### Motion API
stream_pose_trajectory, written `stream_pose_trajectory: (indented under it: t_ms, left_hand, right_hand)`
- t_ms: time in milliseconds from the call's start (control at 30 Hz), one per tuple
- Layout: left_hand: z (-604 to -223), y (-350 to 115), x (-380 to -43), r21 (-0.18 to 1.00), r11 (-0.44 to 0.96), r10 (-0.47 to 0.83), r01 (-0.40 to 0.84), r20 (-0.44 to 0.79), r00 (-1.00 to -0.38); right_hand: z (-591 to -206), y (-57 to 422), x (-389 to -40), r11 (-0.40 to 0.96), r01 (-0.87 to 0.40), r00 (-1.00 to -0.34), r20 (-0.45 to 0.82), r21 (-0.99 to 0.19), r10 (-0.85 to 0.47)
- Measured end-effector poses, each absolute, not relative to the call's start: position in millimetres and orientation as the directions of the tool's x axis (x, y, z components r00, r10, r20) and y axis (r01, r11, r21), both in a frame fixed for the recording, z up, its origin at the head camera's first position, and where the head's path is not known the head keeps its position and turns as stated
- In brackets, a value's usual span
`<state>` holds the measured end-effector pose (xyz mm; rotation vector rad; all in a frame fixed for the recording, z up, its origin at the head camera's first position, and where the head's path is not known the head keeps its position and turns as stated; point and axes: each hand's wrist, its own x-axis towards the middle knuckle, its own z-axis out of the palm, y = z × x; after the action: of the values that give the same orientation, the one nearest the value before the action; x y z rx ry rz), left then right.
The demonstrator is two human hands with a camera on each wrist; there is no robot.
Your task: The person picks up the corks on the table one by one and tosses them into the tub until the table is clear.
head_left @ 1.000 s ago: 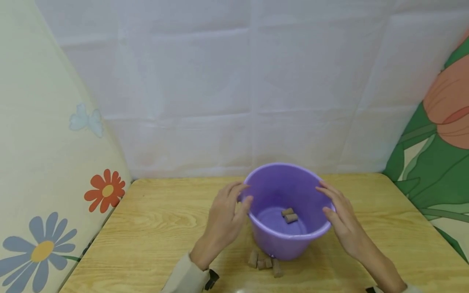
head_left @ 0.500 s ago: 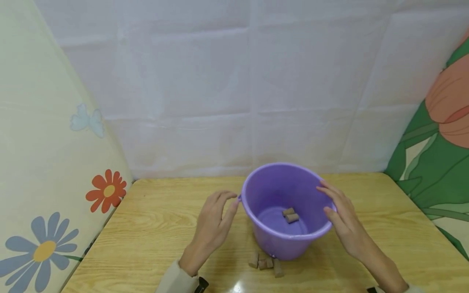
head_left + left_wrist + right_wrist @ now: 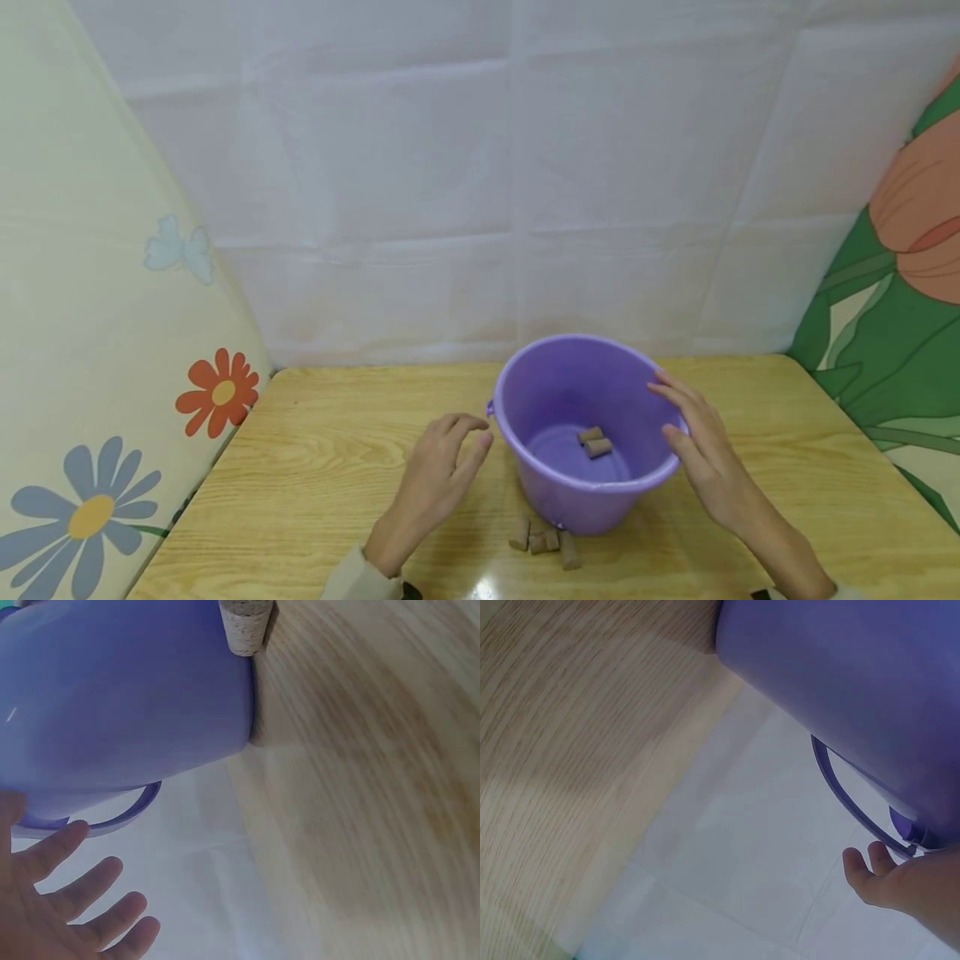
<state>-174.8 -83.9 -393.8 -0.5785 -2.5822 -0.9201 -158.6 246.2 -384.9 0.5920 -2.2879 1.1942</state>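
Observation:
A purple bucket (image 3: 558, 467) stands on the table with two brown corks (image 3: 597, 447) lying inside it. Several more corks (image 3: 568, 550) lie on the table against its near side; the left wrist view shows one speckled, tapered cork (image 3: 246, 628) by the bucket's base. My left hand (image 3: 435, 475) hovers left of the bucket, apart from the rim, its fingers loosely spread and holding nothing. At the opposite side my right hand (image 3: 705, 462) rests over the rim with fairly straight fingers. In the right wrist view some of its fingers are hidden.
The bucket's handle (image 3: 847, 799) hangs down behind it. A wood-grain table (image 3: 330, 467) lies under everything, with a white cloth (image 3: 390, 183) behind its back edge. Flower-printed panels (image 3: 67, 317) flank the table on both sides.
My left hand has come off the bucket's left rim and moved left, then slightly down toward me. The right hand and the bucket have hardly moved.

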Motion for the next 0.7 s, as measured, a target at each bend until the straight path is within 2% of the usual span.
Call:
stream_pose_trajectory:
  t_ms: [367, 700]
  left_hand:
    - [-406, -86, -169, 0.459, 0.725, 0.42, 0.514, 0.297, -0.857]
    - [-416, -85, -166, 0.453, 0.731, 0.542, 0.51, 0.067, -0.837]
  right_hand:
    - [-386, 246, -158, 0.521, -0.571, -0.792, 0.594, -0.635, -0.143]
    - [-385, 247, -158, 0.531, -0.558, -0.804, 0.573, -0.638, -0.157]
